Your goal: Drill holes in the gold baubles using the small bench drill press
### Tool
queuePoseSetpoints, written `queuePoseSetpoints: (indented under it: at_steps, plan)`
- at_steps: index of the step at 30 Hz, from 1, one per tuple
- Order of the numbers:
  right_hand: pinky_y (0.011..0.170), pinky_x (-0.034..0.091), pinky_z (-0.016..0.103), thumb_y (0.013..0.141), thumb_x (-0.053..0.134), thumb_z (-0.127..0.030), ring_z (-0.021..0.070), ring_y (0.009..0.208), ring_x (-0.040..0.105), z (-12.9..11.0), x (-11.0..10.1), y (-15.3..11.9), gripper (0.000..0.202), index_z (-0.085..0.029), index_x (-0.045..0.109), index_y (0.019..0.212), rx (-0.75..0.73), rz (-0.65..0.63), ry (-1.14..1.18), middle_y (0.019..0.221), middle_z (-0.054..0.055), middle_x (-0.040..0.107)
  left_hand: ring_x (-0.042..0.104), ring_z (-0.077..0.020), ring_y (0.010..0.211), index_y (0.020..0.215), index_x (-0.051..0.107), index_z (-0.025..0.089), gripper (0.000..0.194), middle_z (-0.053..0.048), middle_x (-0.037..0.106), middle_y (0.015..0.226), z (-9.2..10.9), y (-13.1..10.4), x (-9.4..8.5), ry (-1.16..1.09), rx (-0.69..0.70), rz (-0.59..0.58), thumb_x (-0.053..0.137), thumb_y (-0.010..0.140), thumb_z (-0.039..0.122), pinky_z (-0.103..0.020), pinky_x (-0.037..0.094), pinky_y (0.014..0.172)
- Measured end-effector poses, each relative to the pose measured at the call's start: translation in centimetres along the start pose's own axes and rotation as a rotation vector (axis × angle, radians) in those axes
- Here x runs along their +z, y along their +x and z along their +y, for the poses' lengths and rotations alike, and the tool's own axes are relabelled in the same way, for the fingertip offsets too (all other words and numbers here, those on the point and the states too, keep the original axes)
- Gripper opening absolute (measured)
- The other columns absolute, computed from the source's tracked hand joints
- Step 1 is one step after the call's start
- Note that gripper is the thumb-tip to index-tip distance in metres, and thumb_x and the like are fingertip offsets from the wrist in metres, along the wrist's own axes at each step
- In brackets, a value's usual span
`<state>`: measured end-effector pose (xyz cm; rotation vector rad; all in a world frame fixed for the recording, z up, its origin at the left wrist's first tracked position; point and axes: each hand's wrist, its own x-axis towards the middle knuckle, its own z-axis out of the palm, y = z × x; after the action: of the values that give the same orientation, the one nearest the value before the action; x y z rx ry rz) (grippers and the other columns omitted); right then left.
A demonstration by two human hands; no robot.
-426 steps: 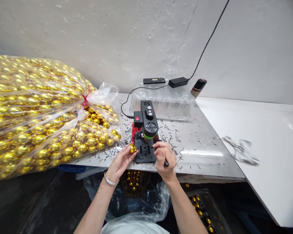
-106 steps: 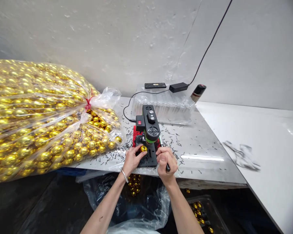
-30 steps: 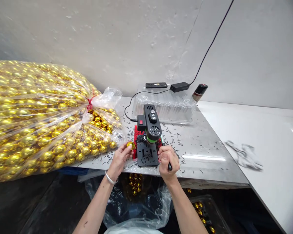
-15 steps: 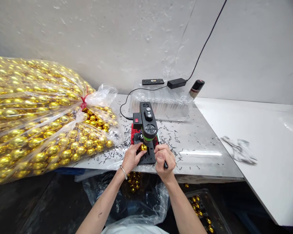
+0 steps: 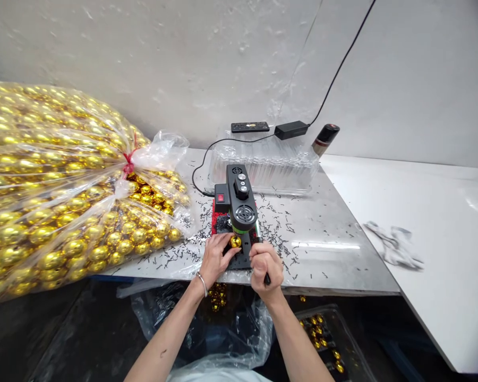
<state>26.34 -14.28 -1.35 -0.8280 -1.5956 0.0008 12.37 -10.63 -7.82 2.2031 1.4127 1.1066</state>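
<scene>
Between the thumb and fingers of my left hand (image 5: pixel 215 258) is a shiny gold ball (image 5: pixel 235 242). The ball sits at the front of a small black bench press (image 5: pixel 241 199), under its head with a green ring. My right hand (image 5: pixel 266 267) is wrapped round the press's lever handle (image 5: pixel 267 279), whose black end shows below the fist. Beneath the press, a black base plate (image 5: pixel 239 262) rests on a red mat (image 5: pixel 215 224) strewn with dark shavings.
A big clear bag of gold balls (image 5: pixel 59 212) lies on the left. Behind the press stand a clear plastic box (image 5: pixel 263 170), a power adapter (image 5: pixel 291 130) and a spray can (image 5: pixel 325 140). Gloves (image 5: pixel 396 246) lie right; a tray of gold balls (image 5: pixel 342 318) is below.
My right fist and the lever handle have moved slightly down and toward me. My left hand keeps its hold on the gold ball under the press. The view has shifted slightly.
</scene>
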Motion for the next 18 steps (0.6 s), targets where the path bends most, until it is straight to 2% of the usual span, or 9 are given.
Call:
queuePoseSetpoints:
  at_steps: [4, 10, 15, 18]
  plan:
    - [0.064, 0.048, 0.03, 0.093, 0.033, -0.019, 0.0121, 0.064, 0.053, 0.6, 0.1, -0.6, 0.027, -0.02, 0.045, 0.07, -0.033, -0.01, -0.044, 0.068, 0.001, 0.053, 0.059, -0.0249, 0.1, 0.113, 0.063, 0.018, 0.031, -0.011, 0.067, 0.107, 0.0, 0.0, 0.0, -0.01, -0.02, -0.003, 0.058, 0.088, 0.037, -0.04, 0.044, 0.087]
    - [0.069, 0.051, 0.032, 0.096, 0.03, -0.024, 0.0113, 0.064, 0.055, 1.4, 0.7, -1.5, 0.03, -0.021, 0.044, 0.07, -0.049, 0.049, -0.036, 0.07, 0.001, 0.055, 0.058, -0.0248, 0.098, 0.111, 0.064, 0.018, 0.032, -0.01, 0.067, 0.103, 0.0, 0.0, 0.0, -0.014, -0.034, -0.012, 0.059, 0.087, 0.039, -0.04, 0.044, 0.087]
    - [0.065, 0.049, 0.031, 0.098, 0.027, -0.027, 0.0106, 0.062, 0.054, 1.8, 1.2, -2.1, 0.033, -0.021, 0.043, 0.07, -0.037, 0.098, -0.032, 0.071, 0.0, 0.053, 0.059, -0.0249, 0.099, 0.11, 0.064, 0.019, 0.031, -0.01, 0.067, 0.104, 0.1, 0.0, 0.0, -0.018, -0.035, 0.001, 0.059, 0.087, 0.038, -0.039, 0.045, 0.088]
    - [0.064, 0.049, 0.031, 0.098, 0.028, -0.025, 0.0114, 0.065, 0.056, 2.0, 1.2, -2.2, 0.031, -0.021, 0.042, 0.07, -0.071, 0.028, -0.042, 0.071, 0.001, 0.052, 0.06, -0.0248, 0.099, 0.111, 0.064, 0.018, 0.031, -0.011, 0.068, 0.105, 0.2, -0.1, -0.1, -0.006, -0.026, 0.008, 0.058, 0.088, 0.038, -0.04, 0.045, 0.087]
